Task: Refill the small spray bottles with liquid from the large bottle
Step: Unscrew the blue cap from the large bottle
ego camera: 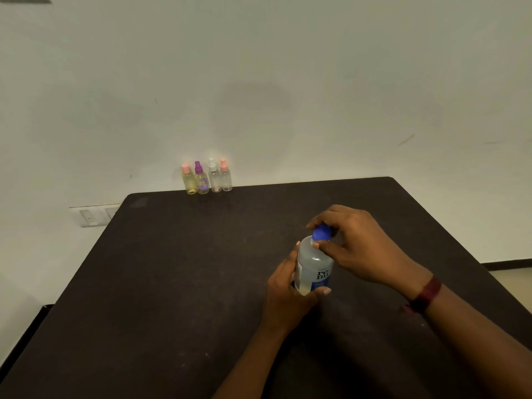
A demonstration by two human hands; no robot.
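Left hand (283,298): your nearer hand; it wraps the lower body of the large bottle (315,266), thumb across the front label, fingers curled round the far side.
Right hand (359,249): just above and beyond your left hand; thumb and fingertips pinch the blue cap (321,234) from above.
Large bottle: held between your two hands, neck up, leaning slightly away from you; clear liquid shows through its pale wall. Your left hand hides its base, so you cannot tell whether it touches the bench (172,283).
Blue cap: on the bottle's neck, mostly covered by your right fingers.
Wristband (426,293): dark red, on your right wrist.
Small spray bottles: four in a tight row, well beyond your hands and off to the left of them, upright at the bench's far edge against the wall (288,82). They are a yellowish bottle (189,180) with a pink top, a purple-topped bottle (201,180), a white-topped bottle (214,177) and a clear pink-topped bottle (226,175).
Switch plate (92,216): on the wall, far left of your left hand.
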